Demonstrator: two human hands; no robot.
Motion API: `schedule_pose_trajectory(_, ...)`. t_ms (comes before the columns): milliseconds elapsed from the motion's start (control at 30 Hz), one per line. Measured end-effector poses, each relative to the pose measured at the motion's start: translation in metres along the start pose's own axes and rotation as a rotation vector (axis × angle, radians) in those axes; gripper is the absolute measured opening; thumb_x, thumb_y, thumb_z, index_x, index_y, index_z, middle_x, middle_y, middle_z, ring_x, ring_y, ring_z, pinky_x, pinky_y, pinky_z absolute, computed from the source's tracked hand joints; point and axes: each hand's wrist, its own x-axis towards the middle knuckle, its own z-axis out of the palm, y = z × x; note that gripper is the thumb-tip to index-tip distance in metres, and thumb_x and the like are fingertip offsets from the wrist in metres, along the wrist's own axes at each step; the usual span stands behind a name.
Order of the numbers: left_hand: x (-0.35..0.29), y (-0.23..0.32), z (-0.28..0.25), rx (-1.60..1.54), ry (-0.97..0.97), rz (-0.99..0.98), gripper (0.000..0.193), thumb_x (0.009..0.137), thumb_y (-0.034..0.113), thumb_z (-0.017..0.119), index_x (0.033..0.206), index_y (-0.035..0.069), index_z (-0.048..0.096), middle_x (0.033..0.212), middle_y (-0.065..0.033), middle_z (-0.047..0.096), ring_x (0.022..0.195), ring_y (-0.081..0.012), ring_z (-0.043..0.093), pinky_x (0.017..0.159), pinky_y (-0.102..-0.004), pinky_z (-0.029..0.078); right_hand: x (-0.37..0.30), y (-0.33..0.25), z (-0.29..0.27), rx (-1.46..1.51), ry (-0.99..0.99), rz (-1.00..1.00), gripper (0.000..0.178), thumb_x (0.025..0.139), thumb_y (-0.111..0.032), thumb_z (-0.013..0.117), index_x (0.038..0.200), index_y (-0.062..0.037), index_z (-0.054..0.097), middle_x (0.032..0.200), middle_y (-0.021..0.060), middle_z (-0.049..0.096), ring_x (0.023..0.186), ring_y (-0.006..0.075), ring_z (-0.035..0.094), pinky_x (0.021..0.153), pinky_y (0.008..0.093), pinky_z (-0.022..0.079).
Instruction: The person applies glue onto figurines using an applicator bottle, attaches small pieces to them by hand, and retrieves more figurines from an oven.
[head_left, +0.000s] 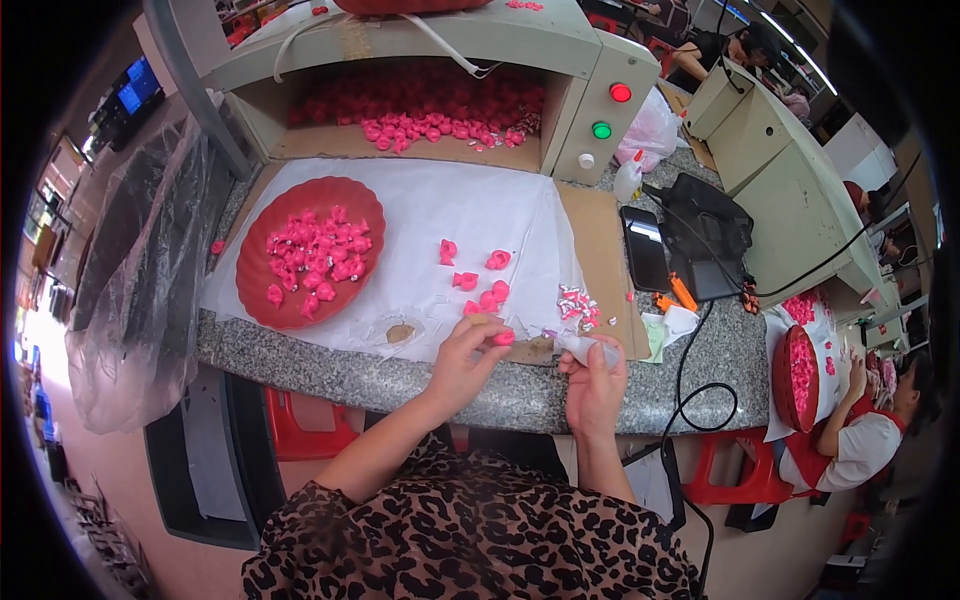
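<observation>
My left hand (464,362) is closed, pinching a small pink figure (504,339) over the front edge of the white sheet. In my right hand (597,388) is a small translucent squeeze bottle (592,350), its nozzle pointing left toward that figure, with a gap between them. Several pink figures (466,281) lie loose on the sheet just beyond my left hand. A little pile of pink-and-white pieces (577,305) sits beyond the bottle. To the left, a red scalloped bowl (262,222) holds many more pink figures.
A beige machine (598,120) with a wide opening full of pink pieces stands at the back. To the right are a phone (644,248), a black bag (708,225), orange-handled cutters (682,292), a white bottle (628,178) and a trailing cable (683,375). A co-worker (850,440) sits at far right.
</observation>
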Motion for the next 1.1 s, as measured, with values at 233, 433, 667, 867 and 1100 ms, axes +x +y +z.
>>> schedule_pose_trajectory(233, 0.001, 0.002, 0.0, 0.015, 0.016, -0.051, 0.022, 0.073, -0.001, 0.059, 0.094, 0.0, 0.055, 0.095, -0.0093, 0.05, 0.079, -0.0153, 0.056, 0.067, -0.0231, 0.047, -0.016, 0.012, 0.0, -0.468, -0.102, -0.268, 0.017, 0.082, -0.008, 0.05, 0.094, 0.0001, 0.04, 0.088, 0.0109, 0.048, 0.065, 0.0154, 0.053, 0.056, 0.0255, 0.045)
schedule_pose_trajectory(433, 0.0, 0.001, 0.0, 0.018, 0.044, -0.036, 0.021, 0.072, -0.001, 0.059, 0.093, 0.001, 0.057, 0.095, -0.0096, 0.05, 0.078, -0.0155, 0.056, 0.067, -0.0234, 0.047, -0.017, 0.017, -0.004, -0.622, -0.174, -0.353, 0.018, 0.082, -0.007, 0.05, 0.094, 0.0006, 0.04, 0.092, 0.0104, 0.045, 0.066, 0.0139, 0.052, 0.057, 0.0225, 0.044)
schedule_pose_trajectory(667, 0.0, 0.001, 0.0, 0.012, 0.039, -0.027, 0.021, 0.072, -0.002, 0.06, 0.092, 0.0, 0.056, 0.097, -0.0099, 0.05, 0.08, -0.0149, 0.055, 0.067, -0.0229, 0.047, -0.013, 0.02, -0.014, -0.783, -0.227, -0.477, 0.017, 0.081, -0.005, 0.05, 0.093, 0.0013, 0.04, 0.091, 0.0111, 0.045, 0.065, 0.0135, 0.052, 0.057, 0.0216, 0.045)
schedule_pose_trajectory(867, 0.0, 0.003, 0.001, 0.01, 0.032, -0.038, 0.021, 0.072, -0.002, 0.06, 0.092, -0.001, 0.056, 0.098, -0.0102, 0.049, 0.082, -0.0144, 0.054, 0.068, -0.0225, 0.047, -0.012, 0.021, -0.018, -0.848, -0.241, -0.498, 0.017, 0.081, -0.005, 0.051, 0.093, 0.0015, 0.041, 0.09, 0.0109, 0.044, 0.066, 0.0135, 0.052, 0.057, 0.0221, 0.045)
schedule_pose_trajectory(1100, -0.001, 0.001, 0.001, 0.046, 0.052, -0.001, 0.02, 0.072, -0.001, 0.06, 0.092, 0.001, 0.057, 0.096, -0.0098, 0.05, 0.076, -0.0156, 0.056, 0.065, -0.0231, 0.047, -0.011, 0.021, -0.015, -0.856, -0.245, -0.513, 0.016, 0.081, -0.005, 0.05, 0.093, 0.0016, 0.041, 0.089, 0.0109, 0.044, 0.066, 0.0132, 0.052, 0.057, 0.0218, 0.045)
